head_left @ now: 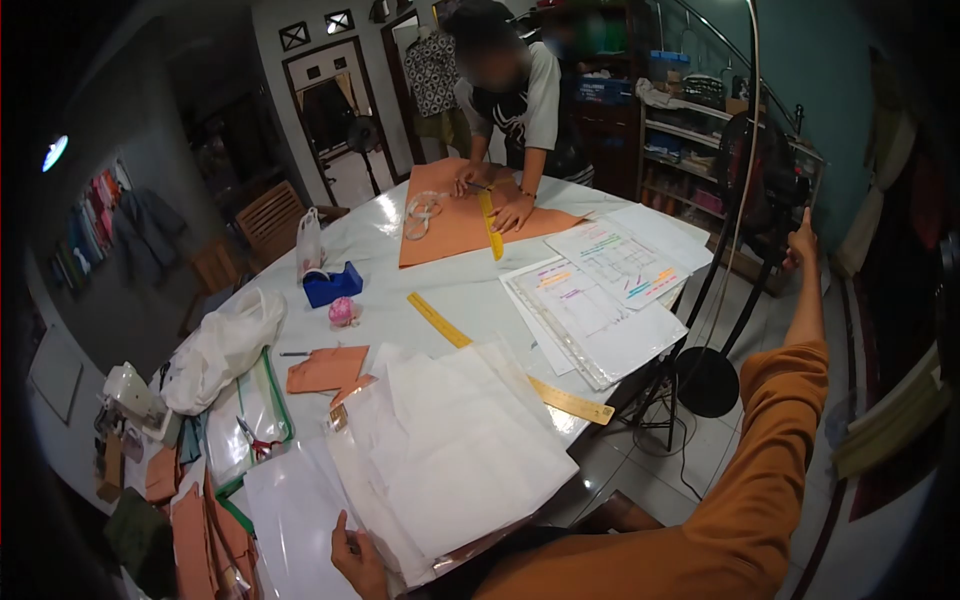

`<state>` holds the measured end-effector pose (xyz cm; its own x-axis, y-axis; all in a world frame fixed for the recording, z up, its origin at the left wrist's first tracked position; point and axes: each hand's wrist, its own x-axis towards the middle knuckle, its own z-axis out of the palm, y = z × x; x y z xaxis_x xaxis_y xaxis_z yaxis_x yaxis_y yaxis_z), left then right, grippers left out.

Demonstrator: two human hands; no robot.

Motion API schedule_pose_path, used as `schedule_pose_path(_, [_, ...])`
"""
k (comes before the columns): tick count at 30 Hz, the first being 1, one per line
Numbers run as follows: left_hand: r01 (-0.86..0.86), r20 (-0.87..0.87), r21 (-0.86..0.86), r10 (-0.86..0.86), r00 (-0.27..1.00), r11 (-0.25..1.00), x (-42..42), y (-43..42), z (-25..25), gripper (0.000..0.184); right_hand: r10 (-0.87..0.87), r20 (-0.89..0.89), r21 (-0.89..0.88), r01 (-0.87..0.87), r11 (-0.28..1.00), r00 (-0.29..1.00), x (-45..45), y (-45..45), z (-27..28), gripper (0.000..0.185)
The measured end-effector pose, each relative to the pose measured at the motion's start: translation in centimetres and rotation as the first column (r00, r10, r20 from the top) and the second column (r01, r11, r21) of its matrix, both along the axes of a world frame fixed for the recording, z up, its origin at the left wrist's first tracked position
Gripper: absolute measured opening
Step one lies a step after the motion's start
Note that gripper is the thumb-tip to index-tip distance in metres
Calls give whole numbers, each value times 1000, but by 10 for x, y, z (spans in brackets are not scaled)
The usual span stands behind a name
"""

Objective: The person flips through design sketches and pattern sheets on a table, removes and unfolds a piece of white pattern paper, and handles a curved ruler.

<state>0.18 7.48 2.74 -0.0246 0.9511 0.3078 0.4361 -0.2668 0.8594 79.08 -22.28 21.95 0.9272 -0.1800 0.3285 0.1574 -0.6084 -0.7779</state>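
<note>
My left hand (357,560) is low in the view, beside the near left edge of a stack of white paper sheets (460,440). Its fingers are apart and hold nothing that I can see. Stretched far out to the right, my right hand (802,245) is at the back of a black standing fan (760,180). One finger points upward along the fan housing and the others are partly bent. Whether that finger presses on the fan is too small to tell. A yellow ruler (570,402) sticks out from beneath the white sheets.
Across the table a person leans over orange fabric (435,235) with a yellow ruler (490,225). Nearby lie pattern sheets (610,270), a blue tape dispenser (332,287), a pink ball-like item (342,311) and red-handled scissors (262,446). A sewing machine (135,395) stands left.
</note>
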Motion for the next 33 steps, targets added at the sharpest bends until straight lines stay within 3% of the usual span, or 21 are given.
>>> schedule_pose_path(2, [-22, -3, 28, 22, 1000, 999, 3, 1, 2, 34, -28, 59, -40, 30, 999, 998, 26, -5, -12, 79])
schedule_pose_path(5, [-19, -28, -6, 19, 999, 1000, 4, -1, 8, 41, -122, 341, 82, 100, 992, 932, 66, -8, -19, 44])
schedule_pose_path(6, [-23, -22, -27, 22, 1000, 999, 4, -3, 10, 40, -179, 669, -15, 254, 967, 721, 122, -24, -34, 34])
schedule_pose_path(7, [-25, -12, -45, 25, 1000, 999, 5, -3, 10, 40, -158, 818, 44, 215, 976, 553, 108, -14, -24, 27])
schedule_pose_path(8, [-25, -1, -63, 25, 1000, 998, 6, -3, 12, 40, -150, 872, 51, 217, 975, 467, 85, 0, -10, 26])
schedule_pose_path(11, [-32, -34, -92, 29, 999, 995, 9, -6, 22, 38, -94, 885, 12, 180, 984, 455, -25, 80, 40, 24])
schedule_pose_path(14, [-26, -63, -113, 19, 998, 993, 8, -7, 24, 37, 165, 866, -132, -102, 986, 472, -108, 173, 68, 20])
schedule_pose_path(16, [-14, -103, -57, 8, 995, 998, 9, -2, 20, 37, 303, 857, -310, -53, 949, 418, -158, 237, 69, 17])
schedule_pose_path(18, [-5, -175, 59, 15, 984, 998, 6, 1, 15, 36, 505, 823, -489, -128, 863, 260, -139, 310, 45, 14])
schedule_pose_path(19, [-34, -158, 30, 38, 987, 999, 8, 1, 18, 37, 595, 773, -577, -144, 804, 222, -132, 346, 32, 13])
schedule_pose_path(22, [84, -269, 224, -21, 963, 971, 7, 1, 22, 39, 763, 621, -746, -164, 645, 177, -142, 444, -16, 9])
schedule_pose_path(23, [81, -228, 74, -62, 972, 994, 3, 0, 21, 38, 797, 564, -766, -225, 603, 216, -134, 480, -42, 7])
schedule_pose_path(24, [78, -230, 69, -60, 971, 995, 6, 2, 24, 38, 830, 499, -782, -284, 555, 248, -128, 510, -61, 6])
schedule_pose_path(26, [66, -231, 47, -54, 971, 997, 11, 5, 29, 38, 907, 374, -693, -593, 411, 191, -155, 540, -87, 8])
schedule_pose_path(28, [32, -230, -2, -32, 973, 999, 14, 6, 32, 37, 895, 260, -745, -515, 424, 362, -121, 617, -159, 10])
schedule_pose_path(31, [20, -218, -35, -27, 976, 999, 17, 10, 35, 36, 858, 264, -643, -583, 497, 440, -190, 627, -176, 8])
schedule_pose_path(33, [17, -206, -22, -21, 978, 1000, 21, 13, 37, 35, 853, 352, -584, -622, 521, 384, -202, 655, -204, 9])
